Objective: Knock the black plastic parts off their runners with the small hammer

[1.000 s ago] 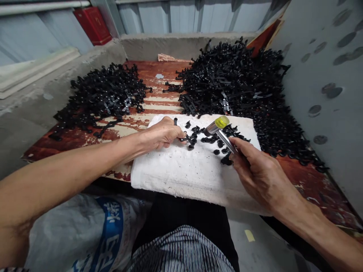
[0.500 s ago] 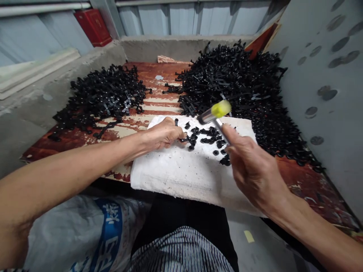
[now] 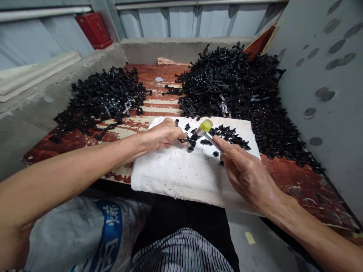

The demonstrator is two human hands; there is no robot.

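My right hand (image 3: 241, 160) is closed around the metal handle of a mallet (image 3: 204, 127) with a yellow face on one end and a dark one on the other. The dark face is low over small black parts beside my left hand; whether it touches them I cannot tell. My left hand (image 3: 168, 134) is closed on a black linkage piece (image 3: 183, 140) with round ends, resting on a white cloth (image 3: 170, 170). Several small black caps and knobs (image 3: 229, 135) lie on the cloth, partly hidden behind the mallet and my right hand.
A large heap of black linkage pieces (image 3: 235, 83) rises at the back right, against a grey panel (image 3: 320, 113). A smaller heap (image 3: 99, 98) lies on the left of the worn red-brown board (image 3: 161, 102). Below left is a white sack (image 3: 70, 230).
The mallet has swung down and left, its dark face now beside the piece at my left hand. My right hand moved slightly left with it. My left hand has stayed in place.
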